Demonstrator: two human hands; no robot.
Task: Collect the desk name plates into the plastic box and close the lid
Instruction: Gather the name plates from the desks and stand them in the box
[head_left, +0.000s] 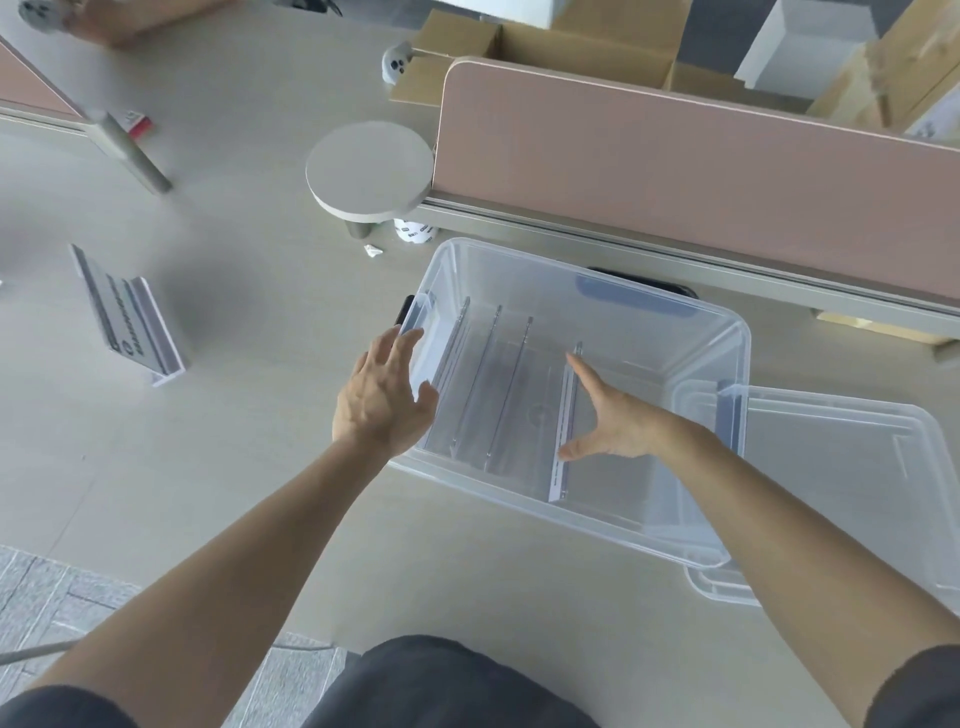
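Loading step: right hand (613, 426), grip released, flat against a name plate (558, 483) standing in the box (571, 265); left hand (382, 395) released at the box's left rim. Next, likely: fetch the loose plate (130, 317), far left on the floor (260, 467).

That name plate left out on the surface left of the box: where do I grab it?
Probably pinch the name plate by its raised long edge, from above, with the nearer left hand. It stands slanted on a flat foot, so that thin edge is free; the foot lies flush on the surface.
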